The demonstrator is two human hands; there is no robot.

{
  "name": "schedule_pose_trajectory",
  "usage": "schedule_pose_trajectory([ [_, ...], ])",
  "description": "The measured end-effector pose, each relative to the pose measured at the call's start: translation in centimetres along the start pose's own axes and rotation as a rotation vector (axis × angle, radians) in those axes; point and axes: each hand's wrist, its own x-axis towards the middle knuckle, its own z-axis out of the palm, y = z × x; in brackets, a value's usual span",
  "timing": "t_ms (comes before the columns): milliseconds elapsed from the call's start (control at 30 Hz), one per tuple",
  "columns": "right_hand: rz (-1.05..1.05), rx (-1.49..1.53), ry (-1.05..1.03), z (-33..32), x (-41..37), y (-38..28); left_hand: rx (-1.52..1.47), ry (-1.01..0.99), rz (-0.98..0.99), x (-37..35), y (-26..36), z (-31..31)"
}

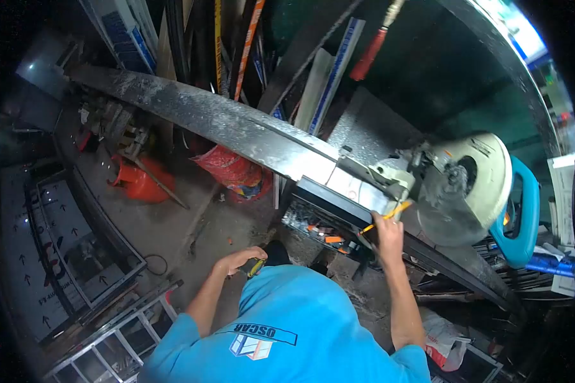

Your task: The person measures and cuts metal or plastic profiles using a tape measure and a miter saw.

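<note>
My left hand point(236, 260) is closed around a yellow and black tape measure point(255, 267), held low beside my body. My right hand point(390, 237) pinches a yellow pencil point(400, 209) over the end of a dark metal profile point(332, 200). That profile lies along the front edge of the saw bed, close to a bright metal plate point(358, 187). Just right of my right hand is a mitre saw with a cream guard point(489, 156), a round blade point(447, 214) and a teal handle point(524, 217).
A long grey beam point(204, 115) runs left from the saw. Below it are a red bucket point(227, 169) and an orange gas cylinder point(144, 179). Profiles point(335, 76) lean behind. A ladder-like metal frame point(118, 335) lies lower left; a plastic bag point(444, 341) sits lower right.
</note>
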Motion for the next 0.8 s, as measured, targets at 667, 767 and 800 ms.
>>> schedule_pose_trajectory([
  [667,-0.054,0.756,-0.505,2.0,5.8,-13.1,0.031,0.34,-0.102,-0.3,-9.3,-9.3],
  [767,0.179,0.699,-0.819,4.2,0.1,-11.6,0.148,0.295,-0.305,0.8,-14.5,-11.4],
  [800,0.2,0.684,-0.887,3.3,-0.2,-11.8,0.189,0.301,-0.3,1.3,-18.3,-12.6],
])
